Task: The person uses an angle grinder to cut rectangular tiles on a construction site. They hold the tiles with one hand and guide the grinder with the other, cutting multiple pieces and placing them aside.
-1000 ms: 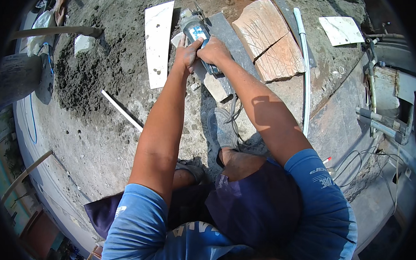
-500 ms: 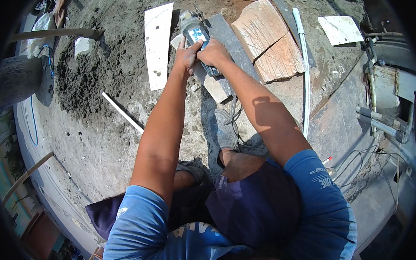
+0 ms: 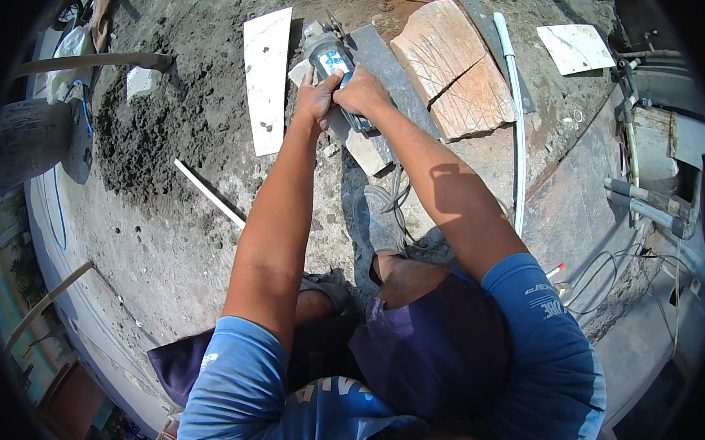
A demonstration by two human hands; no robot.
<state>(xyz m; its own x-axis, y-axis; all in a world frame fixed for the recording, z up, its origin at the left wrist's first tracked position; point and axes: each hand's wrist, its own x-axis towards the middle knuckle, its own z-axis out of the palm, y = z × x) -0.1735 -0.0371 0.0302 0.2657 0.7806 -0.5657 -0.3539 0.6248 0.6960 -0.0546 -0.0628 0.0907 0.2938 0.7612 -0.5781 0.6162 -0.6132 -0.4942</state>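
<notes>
An angle grinder [image 3: 333, 59] with a grey-blue body lies out ahead of me, its disc end pointing away. My right hand [image 3: 362, 92] is wrapped over the rear of its body. From the other side my left hand [image 3: 316, 100] grips it, thumb along the casing and the other fingers partly hidden. Beneath and beside the tool are a dark grey slab [image 3: 393, 70] and a pale tile piece [image 3: 368, 152]. The grinder's cable [image 3: 400, 210] loops down by my foot. Whether the disc touches anything is too small to tell.
A long white tile [image 3: 269, 82] lies left of the grinder, beside a heap of wet mortar [image 3: 148, 142]. To the right are a scored, cracked stone slab [image 3: 456, 70], a pale pipe [image 3: 516, 134] and another white tile [image 3: 575, 49]. A thin white strip [image 3: 208, 192] lies nearer.
</notes>
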